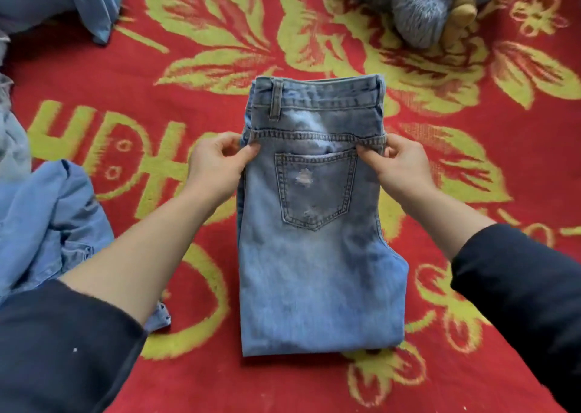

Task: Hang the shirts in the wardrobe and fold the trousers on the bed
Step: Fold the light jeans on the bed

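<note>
Mid-fold at frame centre, my left hand (217, 161) and right hand (399, 164) pinch the jeans (317, 255) hem seam; next, I judge, press it flat.

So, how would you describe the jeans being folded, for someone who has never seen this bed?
On the red blanket with yellow flowers, look at the middle. The jeans lie flat there, back pocket up, unlike the crumpled denim heap at the left.

A red blanket (220, 76) patterned with yellow-green leaves, flowers and large letters spreads across the whole view. A grey furry soft toy (418, 7) with a tan paw lies on it at the top right.
</note>
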Action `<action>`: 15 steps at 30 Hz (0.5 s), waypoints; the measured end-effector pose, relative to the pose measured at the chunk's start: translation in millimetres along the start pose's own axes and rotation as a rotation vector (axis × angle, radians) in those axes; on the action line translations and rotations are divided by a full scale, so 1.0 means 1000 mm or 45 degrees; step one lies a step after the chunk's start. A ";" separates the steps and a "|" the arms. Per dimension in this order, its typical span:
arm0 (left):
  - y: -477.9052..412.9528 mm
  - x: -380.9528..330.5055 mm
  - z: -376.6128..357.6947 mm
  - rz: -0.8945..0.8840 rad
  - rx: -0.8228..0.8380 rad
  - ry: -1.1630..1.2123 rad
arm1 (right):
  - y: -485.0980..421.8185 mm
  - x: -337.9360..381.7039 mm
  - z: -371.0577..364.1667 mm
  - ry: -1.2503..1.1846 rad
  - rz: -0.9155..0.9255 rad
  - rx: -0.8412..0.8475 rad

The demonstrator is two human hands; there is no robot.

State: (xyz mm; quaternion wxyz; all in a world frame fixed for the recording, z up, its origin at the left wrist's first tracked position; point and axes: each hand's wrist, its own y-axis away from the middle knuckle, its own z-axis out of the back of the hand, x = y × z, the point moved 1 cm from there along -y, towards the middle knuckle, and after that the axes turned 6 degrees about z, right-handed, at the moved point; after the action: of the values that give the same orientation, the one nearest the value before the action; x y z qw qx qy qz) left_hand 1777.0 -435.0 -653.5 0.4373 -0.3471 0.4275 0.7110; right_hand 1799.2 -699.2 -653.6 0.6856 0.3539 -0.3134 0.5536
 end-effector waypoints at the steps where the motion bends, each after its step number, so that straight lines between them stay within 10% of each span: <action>1: -0.013 0.003 -0.004 0.023 -0.018 -0.037 | -0.009 0.001 -0.004 -0.003 -0.034 -0.004; 6: -0.028 0.038 -0.028 0.218 0.117 -0.527 | -0.011 -0.018 -0.028 0.395 -0.093 0.162; 15: 0.103 0.096 -0.049 -0.446 0.232 -1.080 | 0.115 -0.073 -0.008 0.812 0.635 0.513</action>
State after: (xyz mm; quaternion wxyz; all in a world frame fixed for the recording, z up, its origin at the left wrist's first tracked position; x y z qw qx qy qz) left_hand 1651.8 -474.4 -724.7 0.7157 -0.0530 0.2066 0.6650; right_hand 1672.6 -716.0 -702.2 0.5110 0.2057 -0.0479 0.8332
